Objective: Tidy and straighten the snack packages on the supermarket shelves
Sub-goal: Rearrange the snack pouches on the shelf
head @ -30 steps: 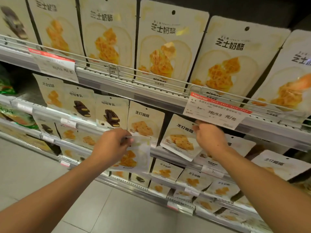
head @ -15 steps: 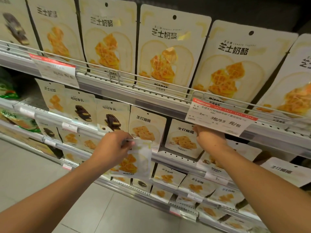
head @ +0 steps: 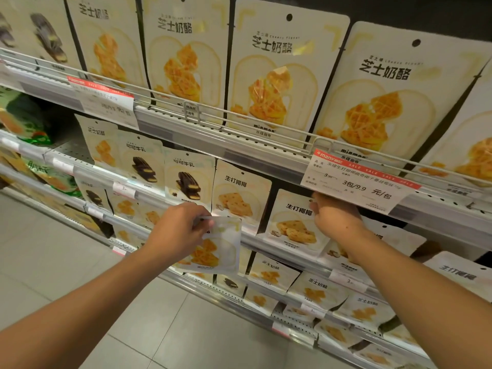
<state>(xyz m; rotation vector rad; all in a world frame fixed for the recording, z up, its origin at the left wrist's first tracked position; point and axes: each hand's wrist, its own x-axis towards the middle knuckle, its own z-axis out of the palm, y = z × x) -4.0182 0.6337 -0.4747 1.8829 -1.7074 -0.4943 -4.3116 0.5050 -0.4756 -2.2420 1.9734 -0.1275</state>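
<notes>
Left hand (head: 179,230): grip pinched on a small waffle pack (head: 215,246), held out in front of the shelf rail (head: 282,249).
Right hand (head: 336,217): fingertips tucked behind the coconut pack (head: 294,219), under the sale tag (head: 359,179); grip honestly can't tell.

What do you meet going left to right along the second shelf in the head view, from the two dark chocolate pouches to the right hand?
First cream pouch picturing dark chocolate biscuits → second chocolate-biscuit pouch → cream pouch picturing pale square biscuits → second square-biscuit pouch → right hand.
</notes>
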